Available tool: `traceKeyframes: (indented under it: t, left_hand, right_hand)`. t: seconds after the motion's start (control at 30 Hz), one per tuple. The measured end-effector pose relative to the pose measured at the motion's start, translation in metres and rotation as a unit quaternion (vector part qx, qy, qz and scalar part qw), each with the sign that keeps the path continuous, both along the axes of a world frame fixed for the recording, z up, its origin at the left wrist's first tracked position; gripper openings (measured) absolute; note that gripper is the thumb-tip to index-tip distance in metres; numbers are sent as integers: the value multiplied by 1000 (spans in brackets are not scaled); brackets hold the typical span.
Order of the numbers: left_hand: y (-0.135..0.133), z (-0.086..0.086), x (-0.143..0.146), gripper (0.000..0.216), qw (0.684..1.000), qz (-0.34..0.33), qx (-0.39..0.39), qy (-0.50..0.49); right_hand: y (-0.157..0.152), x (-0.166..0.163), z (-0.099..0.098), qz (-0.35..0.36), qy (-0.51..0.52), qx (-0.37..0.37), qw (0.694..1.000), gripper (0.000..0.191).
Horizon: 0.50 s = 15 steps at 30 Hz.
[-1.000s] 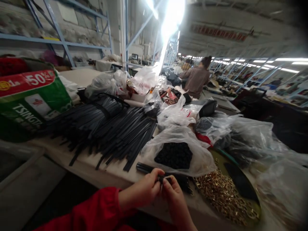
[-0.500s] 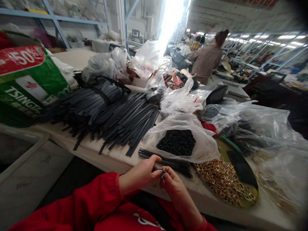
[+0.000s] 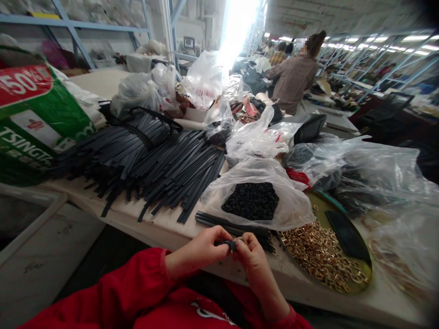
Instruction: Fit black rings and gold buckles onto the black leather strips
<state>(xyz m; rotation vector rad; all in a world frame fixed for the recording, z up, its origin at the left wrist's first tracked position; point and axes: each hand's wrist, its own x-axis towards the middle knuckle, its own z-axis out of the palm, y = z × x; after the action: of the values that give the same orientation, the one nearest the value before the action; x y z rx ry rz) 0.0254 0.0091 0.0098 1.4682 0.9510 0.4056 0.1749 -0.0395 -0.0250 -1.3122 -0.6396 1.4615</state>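
Note:
Just past the table's front edge, both hands meet around a short black strap [image 3: 230, 245]. My left hand [image 3: 204, 251] is closed, pinching the strap between thumb and fingers. My right hand [image 3: 255, 262] is closed too, its thumb and fingertips gripping the strap's other end. A small gold-toned glint shows at the right fingertips, too small to name. Behind the hands lie several black straps [image 3: 219, 220] in a row, with gold ends at the right. Beyond them, an open plastic bag [image 3: 291, 205] holds small black loops [image 3: 252, 201].
On the right, a round tray [image 3: 365, 260] holds gold buckles [image 3: 322, 253] and a dark flat object [image 3: 346, 234]. Long black strips [image 3: 181, 167] cover the table's left, beside a green bag [image 3: 34, 119]. Clear plastic bags [image 3: 380, 160] crowd the right. A person [image 3: 295, 75] sits farther back.
My right hand has turned and risen slightly, closing over the strap's end, which showed between the fingertips before. My left hand keeps its pinch and has dropped slightly.

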Motion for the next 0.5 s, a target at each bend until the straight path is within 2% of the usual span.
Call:
traceKeyframes:
  t: [0.07, 0.13, 0.23, 0.33, 0.5]
  left_hand:
    - [0, -2, 0, 22, 997, 6, -64, -38]
    - [-1, -2, 0, 21, 991, 12, -115, -61]
    - [-3, 3, -1, 19, 983, 13, -162, -80]
    - [-7, 8, -3, 21, 981, -8, -167, -103]
    - [-14, 8, -9, 28, 982, -30, -131, -131]
  right_hand:
    - [0, 0, 2, 11, -53, 7, 999, 38]
    - [-2, 0, 5, 53, -79, 9, 995, 36]
    - [-6, 2, 10, 115, -28, -2, 993, 31]
    - [-12, 2, 16, 128, 30, -12, 991, 32]
    - [-18, 1, 21, 145, 109, -64, 981, 36]
